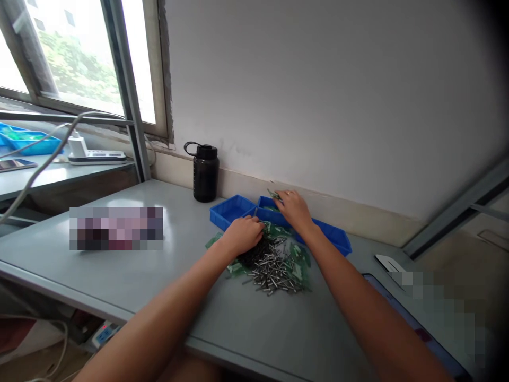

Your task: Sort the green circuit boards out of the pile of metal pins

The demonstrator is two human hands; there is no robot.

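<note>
My right hand [293,208] is raised over a long blue plastic bin [332,236], pinching a small green plastic packet [273,194] between its fingertips. In that bin, more green packets partly show below the hand. My left hand [245,233] is curled at the back of a heap, fingers closed; what they hold is hidden. Thin silver metal rods [274,270] make up the front of this heap, with darker rods [252,254] near the left hand. Clear green packets [298,262] lie around the rods on the grey table [175,286].
A second blue bin [234,209] stands behind my left hand, near a black bottle [205,175] by the wall. At right lies a tablet-like device [413,323]. A blurred-out item [117,228] is on the left. A power strip [97,156] sits by the window.
</note>
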